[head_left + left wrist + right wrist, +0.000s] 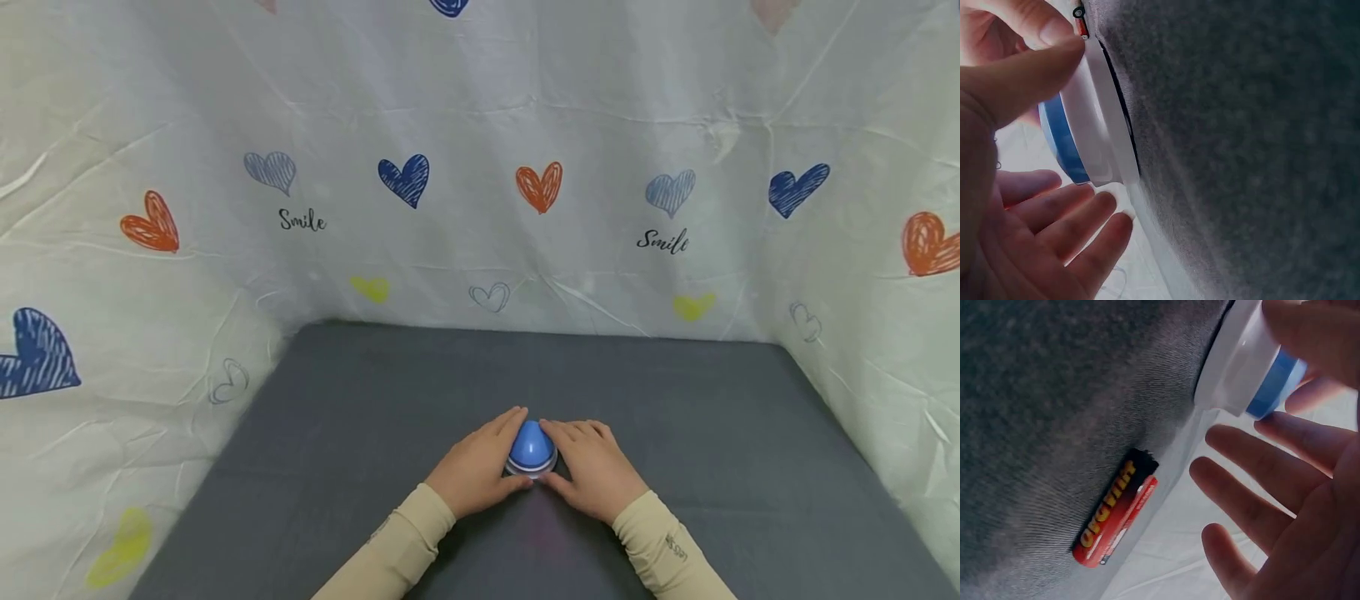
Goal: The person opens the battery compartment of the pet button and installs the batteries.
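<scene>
A blue-domed push button with a round white base sits on the dark grey table, its dome facing up. My left hand holds it from the left, thumb on the near side of the base and index finger along the far side of the dome. From the right, my right hand grips it the same way, thumb at the base and index fingertip at the blue dome. In both wrist views the other fingers spread loosely beyond the rim.
Red-and-black batteries with yellow lettering lie on the table beside my right hand, hidden behind it in the head view. A white cloth printed with hearts and "Smile" surrounds the table at the back and sides.
</scene>
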